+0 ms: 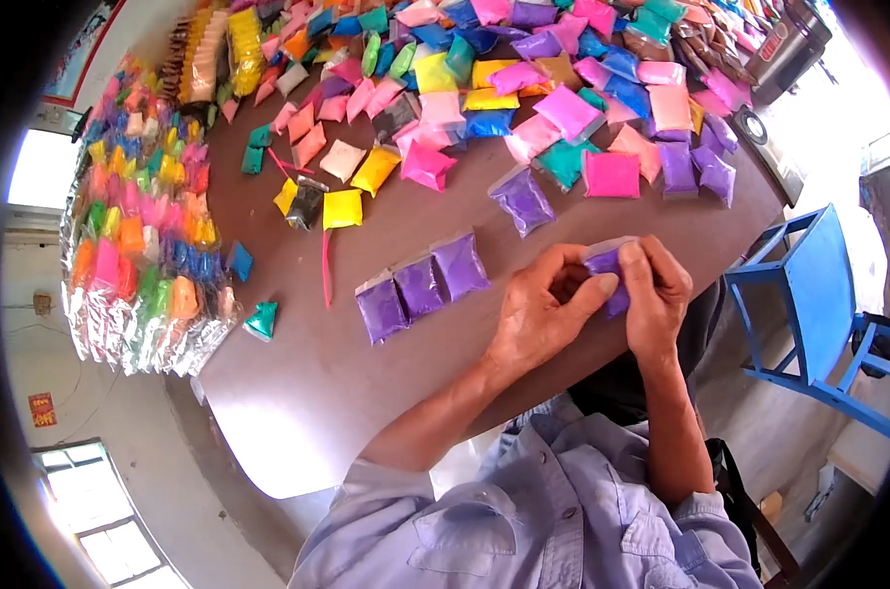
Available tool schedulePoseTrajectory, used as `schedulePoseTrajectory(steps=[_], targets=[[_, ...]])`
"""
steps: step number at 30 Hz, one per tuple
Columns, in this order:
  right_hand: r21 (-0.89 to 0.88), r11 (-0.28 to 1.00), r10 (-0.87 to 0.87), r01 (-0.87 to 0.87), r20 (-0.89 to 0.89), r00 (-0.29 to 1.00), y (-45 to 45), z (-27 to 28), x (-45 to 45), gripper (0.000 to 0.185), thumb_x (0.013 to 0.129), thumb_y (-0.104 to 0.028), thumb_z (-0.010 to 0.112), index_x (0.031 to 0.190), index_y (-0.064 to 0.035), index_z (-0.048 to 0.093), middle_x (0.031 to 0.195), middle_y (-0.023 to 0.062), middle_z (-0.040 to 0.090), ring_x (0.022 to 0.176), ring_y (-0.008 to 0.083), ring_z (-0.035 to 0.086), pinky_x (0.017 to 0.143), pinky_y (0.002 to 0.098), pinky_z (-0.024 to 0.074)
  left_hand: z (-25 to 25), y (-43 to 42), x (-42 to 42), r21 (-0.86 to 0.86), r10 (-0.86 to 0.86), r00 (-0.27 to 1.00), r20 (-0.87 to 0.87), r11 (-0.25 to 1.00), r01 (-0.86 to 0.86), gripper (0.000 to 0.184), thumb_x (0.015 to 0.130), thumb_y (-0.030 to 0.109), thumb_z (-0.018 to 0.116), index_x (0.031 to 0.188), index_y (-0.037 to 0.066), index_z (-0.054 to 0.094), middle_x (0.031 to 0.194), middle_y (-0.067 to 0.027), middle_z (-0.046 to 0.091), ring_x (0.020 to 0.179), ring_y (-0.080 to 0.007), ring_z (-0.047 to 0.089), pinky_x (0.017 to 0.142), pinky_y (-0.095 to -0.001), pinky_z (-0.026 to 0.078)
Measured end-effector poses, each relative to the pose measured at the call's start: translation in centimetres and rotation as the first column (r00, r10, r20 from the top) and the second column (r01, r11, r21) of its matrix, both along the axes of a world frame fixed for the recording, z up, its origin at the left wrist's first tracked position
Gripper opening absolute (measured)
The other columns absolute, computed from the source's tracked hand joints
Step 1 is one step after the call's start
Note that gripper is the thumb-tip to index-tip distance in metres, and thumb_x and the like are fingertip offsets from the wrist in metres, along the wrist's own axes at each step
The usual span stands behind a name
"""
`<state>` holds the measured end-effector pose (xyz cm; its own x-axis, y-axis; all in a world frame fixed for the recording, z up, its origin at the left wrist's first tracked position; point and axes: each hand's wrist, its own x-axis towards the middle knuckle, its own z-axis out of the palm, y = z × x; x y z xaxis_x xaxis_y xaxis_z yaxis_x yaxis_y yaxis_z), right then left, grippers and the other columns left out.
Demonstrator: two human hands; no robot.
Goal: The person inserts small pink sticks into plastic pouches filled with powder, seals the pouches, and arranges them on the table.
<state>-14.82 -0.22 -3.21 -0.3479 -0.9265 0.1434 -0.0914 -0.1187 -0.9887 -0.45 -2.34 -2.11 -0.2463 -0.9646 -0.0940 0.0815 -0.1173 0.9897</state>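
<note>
Head view. The purple packet [617, 302] sits between the fingertips of both hands, raised over the near edge of the table [288, 373]. The left hand [538, 314] is clamped on its left side, thumb on the near face; the other left fingers curl behind, partly hidden. The right hand [658, 304] is clamped on the upper right part, thumb and forefinger together on the film. The exact fold or seam under the thumbs cannot be told.

Handling, as judged: grip the film margin and leave the filled body free of pressure. Set both thumbs level and pull evenly; a one-sided pull may wrinkle or split the film. Flatten the contents with light, broad thumb contact, as a hard pinch may force them against a seam.

Left of the left fingers, three purple packets [418, 287] lie side by side. Beyond the left fingertips lies a single packet [523, 201]; farther out is the coloured pile [566, 111].
</note>
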Motion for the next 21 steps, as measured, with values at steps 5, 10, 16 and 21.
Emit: schedulePoseTrajectory(steps=[5, 10, 16, 21], targets=[[-0.032, 0.998, -0.055, 0.057, 0.080, 0.995, 0.0, 0.2, 0.9, 0.022, 0.109, -0.017, 0.062, 0.099, 0.0013, 0.071, 0.084, -0.0058, 0.061, 0.080, 0.0040, 0.050, 0.071, 0.0232, 0.0444, -0.2, 0.1, 0.6, -0.072, -0.144, 0.960, 0.241, 0.983, 0.166, 0.023, 0.096, 0.017, 0.079, 0.098, -0.005, 0.071, 0.079, -0.0102, 0.072, 0.073, -0.0109, 0.066, 0.066, -0.0322, 0.055], [-0.041, 0.998, 0.056, -0.051, 0.129, 0.990, -0.1, -0.2, 0.5, 0.020, 0.110, -0.014, 0.058, 0.105, 0.0017, 0.069, 0.091, -0.0042, 0.062, 0.083, 0.0040, 0.052, 0.072, 0.0232, 0.0435, -1.3, -0.2, 0.3, -0.191, -0.056, 0.994, 0.090, 0.979, 0.072, 0.011, 0.100, 0.008, 0.073, 0.102, -0.002, 0.071, 0.084, -0.0082, 0.074, 0.075, -0.0099, 0.064, 0.069, -0.0316, 0.055], [0.029, 0.998, 0.063, -0.062, -0.024, 0.998, 0.0, 0.0, 0.1, 0.022, 0.107, -0.016, 0.062, 0.095, 0.0027, 0.068, 0.077, 0.0009, 0.058, 0.073, 0.0072, 0.050, 0.064, 0.0271, 0.0427, -1.2, 0.0, 1.0, -0.212, -0.073, 0.987, 0.141, 0.972, 0.102, 0.012, 0.100, 0.009, 0.074, 0.104, -0.002, 0.070, 0.085, -0.0080, 0.074, 0.075, -0.0098, 0.063, 0.068, -0.0311, 0.054], [-0.006, 1.000, 0.007, -0.008, -0.121, 0.993, 0.4, 0.2, 0.0, 0.020, 0.104, -0.013, 0.064, 0.092, 0.0030, 0.066, 0.074, 0.0026, 0.055, 0.070, 0.0087, 0.049, 0.062, 0.0293, 0.0432, -0.7, 0.2, 1.0, -0.179, -0.097, 0.981, 0.166, 0.976, 0.126, 0.017, 0.099, 0.013, 0.075, 0.100, -0.003, 0.069, 0.077, -0.0052, 0.067, 0.071, -0.0078, 0.058, 0.063, -0.0284, 0.051]])
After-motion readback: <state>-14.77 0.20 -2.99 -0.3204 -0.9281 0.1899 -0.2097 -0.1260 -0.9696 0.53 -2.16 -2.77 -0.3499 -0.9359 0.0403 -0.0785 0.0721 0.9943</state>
